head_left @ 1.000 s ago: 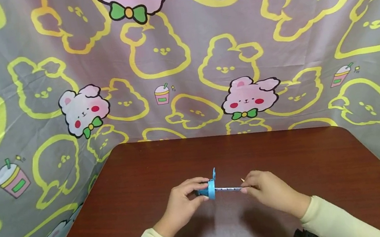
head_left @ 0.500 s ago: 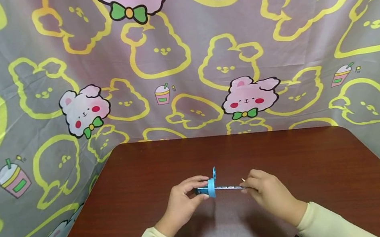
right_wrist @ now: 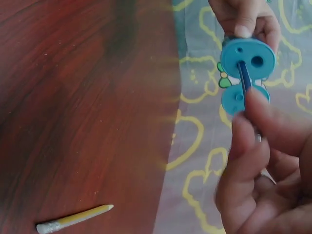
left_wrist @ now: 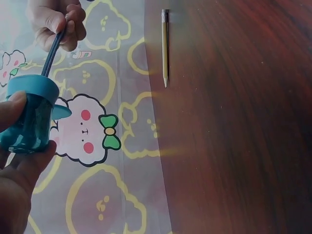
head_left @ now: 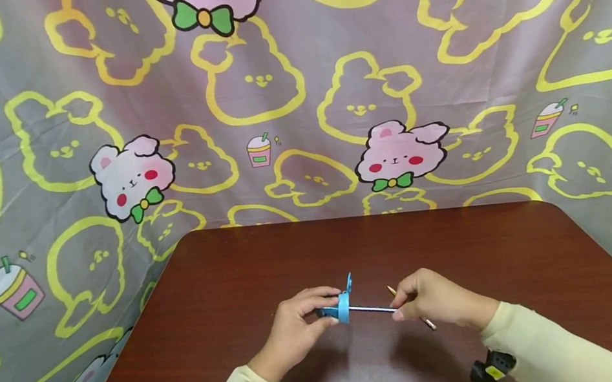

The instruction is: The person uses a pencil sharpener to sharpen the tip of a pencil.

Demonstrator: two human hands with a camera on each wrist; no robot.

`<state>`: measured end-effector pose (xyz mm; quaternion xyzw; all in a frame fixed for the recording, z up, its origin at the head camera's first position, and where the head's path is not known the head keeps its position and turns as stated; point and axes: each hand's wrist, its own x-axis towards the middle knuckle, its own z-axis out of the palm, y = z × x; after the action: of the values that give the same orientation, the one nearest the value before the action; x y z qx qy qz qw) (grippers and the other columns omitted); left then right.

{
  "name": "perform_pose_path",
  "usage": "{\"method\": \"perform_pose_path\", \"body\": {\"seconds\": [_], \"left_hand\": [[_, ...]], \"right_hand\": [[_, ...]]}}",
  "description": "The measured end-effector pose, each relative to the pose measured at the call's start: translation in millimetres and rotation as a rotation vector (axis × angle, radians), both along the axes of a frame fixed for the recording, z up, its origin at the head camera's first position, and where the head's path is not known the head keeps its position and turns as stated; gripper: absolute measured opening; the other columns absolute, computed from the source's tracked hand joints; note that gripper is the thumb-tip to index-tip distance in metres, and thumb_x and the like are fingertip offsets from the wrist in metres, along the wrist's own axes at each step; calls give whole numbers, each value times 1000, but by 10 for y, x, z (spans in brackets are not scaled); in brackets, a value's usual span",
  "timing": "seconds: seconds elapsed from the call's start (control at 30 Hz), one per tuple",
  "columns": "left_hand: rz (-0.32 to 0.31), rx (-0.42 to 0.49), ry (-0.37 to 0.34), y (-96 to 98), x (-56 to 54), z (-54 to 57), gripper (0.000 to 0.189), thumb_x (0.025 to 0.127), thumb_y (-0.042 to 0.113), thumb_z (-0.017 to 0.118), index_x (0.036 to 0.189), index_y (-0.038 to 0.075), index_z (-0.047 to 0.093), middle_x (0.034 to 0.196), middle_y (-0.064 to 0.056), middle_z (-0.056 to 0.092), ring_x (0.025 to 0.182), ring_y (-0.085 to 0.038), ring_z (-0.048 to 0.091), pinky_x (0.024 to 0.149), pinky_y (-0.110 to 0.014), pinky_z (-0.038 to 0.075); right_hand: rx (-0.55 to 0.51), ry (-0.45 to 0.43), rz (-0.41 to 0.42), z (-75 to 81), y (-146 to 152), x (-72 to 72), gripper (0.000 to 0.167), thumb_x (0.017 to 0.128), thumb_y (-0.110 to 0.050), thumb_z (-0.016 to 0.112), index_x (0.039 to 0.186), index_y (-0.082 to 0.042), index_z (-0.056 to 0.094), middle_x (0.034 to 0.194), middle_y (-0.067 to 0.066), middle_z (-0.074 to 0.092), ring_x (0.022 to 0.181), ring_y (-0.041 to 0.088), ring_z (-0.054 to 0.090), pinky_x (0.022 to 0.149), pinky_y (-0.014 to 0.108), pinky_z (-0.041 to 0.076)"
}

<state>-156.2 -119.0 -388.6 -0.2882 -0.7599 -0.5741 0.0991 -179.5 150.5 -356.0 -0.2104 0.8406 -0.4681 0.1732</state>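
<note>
Just above the table, my left hand [head_left: 292, 326] grips a blue pencil sharpener [head_left: 343, 308] with a see-through container [left_wrist: 30, 127], tilted on its side. Its flip lid [right_wrist: 233, 100] hangs open, and the top face has several holes of different sizes. A dark blue pencil [left_wrist: 52, 56] has one end in one of these holes. My right hand [head_left: 439, 299] pinches the other end between thumb and fingers. The pencil's inserted end is hidden inside the sharpener.
A yellow pencil [left_wrist: 165, 48] with a pointed tip lies on the dark red-brown table [head_left: 268, 255], under and behind my right hand in the head view. Patterned cloth [head_left: 291, 88] hangs around the table's back and sides.
My right hand has turned and shifted slightly right, and the pencil it pinches shows a plainer side. More of the yellow pencil is visible. The left hand and sharpener have barely moved.
</note>
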Motion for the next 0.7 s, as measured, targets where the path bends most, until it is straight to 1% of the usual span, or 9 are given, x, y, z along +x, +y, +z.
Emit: {"method": "perform_pose_path", "body": {"seconds": [0.17,0.23,0.3,0.37,0.4,0.43,0.5,0.63,0.7], "left_hand": [[5,-33,76,3,-15,2,31,70,-11,77,100,-2,74,111,-10,70,107,-24,63,79,-31,57],[11,-42,69,5,-19,7,31,71,-10,77,100,-1,74,111,-9,70,108,-25,63,78,-35,57],[8,-23,25,6,-22,6,31,72,-11,76,101,-3,73,112,-11,70,108,-25,63,78,-36,58],[18,3,-18,7,-28,-2,31,72,-11,76,103,-5,72,113,-13,69,108,-24,63,79,-35,57],[27,19,-36,9,-33,-9,31,73,-11,76,103,-6,72,113,-14,69,107,-23,63,80,-33,57],[40,38,-53,9,-38,-16,31,73,-11,76,103,-7,72,113,-15,68,107,-21,63,81,-31,56],[72,65,-69,8,-52,-30,30,73,-8,77,102,-7,72,111,-16,69,105,-17,63,80,-28,56],[111,98,-76,4,-70,-30,30,73,-3,79,102,-6,72,110,-16,69,103,-12,64,76,-25,56],[118,99,-71,2,-71,-20,30,73,-1,80,102,-5,73,110,-15,70,103,-12,64,74,-24,55]], "right_hand": [[-98,-222,36,-23,38,-51,13,84,-4,71,86,9,68,64,1,59,57,10,52,50,22,45],[-97,-237,47,-28,38,-53,14,86,-4,70,88,10,68,66,2,60,58,10,53,52,24,47],[-51,-152,55,-32,29,-42,13,86,-6,70,88,7,70,70,4,63,62,11,55,55,26,49],[26,20,48,-39,14,-18,13,87,-11,70,92,2,72,78,2,66,69,10,57,59,26,51],[69,135,31,-45,4,1,15,87,-13,71,95,-1,73,83,0,67,73,9,58,62,28,52],[115,270,14,-59,-6,21,17,86,-16,72,99,-4,73,88,-2,66,76,8,58,64,27,52],[192,594,-10,-92,-24,54,22,83,-19,75,102,-8,74,94,-6,65,81,8,58,67,26,52],[205,1220,-41,-163,-82,83,22,96,-25,61,93,-6,72,88,-2,61,76,14,58,63,29,50],[175,1421,-35,-187,-116,78,32,102,-23,48,88,-4,71,83,2,61,73,18,57,61,32,49]]}}
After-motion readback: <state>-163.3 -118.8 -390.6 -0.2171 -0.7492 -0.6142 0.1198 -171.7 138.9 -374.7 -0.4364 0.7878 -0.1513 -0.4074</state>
